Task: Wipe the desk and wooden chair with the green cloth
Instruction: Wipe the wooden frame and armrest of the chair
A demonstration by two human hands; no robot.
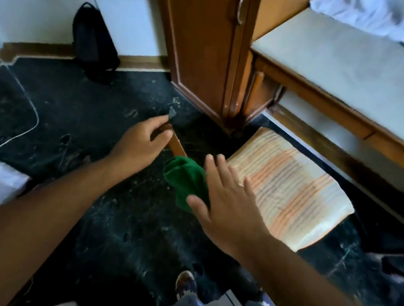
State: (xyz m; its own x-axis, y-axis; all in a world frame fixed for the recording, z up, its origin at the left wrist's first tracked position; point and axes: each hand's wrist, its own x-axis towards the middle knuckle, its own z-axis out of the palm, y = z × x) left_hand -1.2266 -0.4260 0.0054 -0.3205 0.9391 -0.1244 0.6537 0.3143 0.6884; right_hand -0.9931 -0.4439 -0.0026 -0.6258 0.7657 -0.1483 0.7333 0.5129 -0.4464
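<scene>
left hand (143, 139) grips the chair (175, 141) rail; right hand (227, 203), fingers spread, presses the green cloth (184, 179), which could slip off.

No legible text, label, brand, number or sign appeared anywhere in the view. The striped seat cushion (289, 188) bore only orange and grey lines, not lettering. The wooden cabinet (206, 42), the desk (349, 77) and the black bag (92, 41) showed plain surfaces, and blur obscured any finer marks.
</scene>
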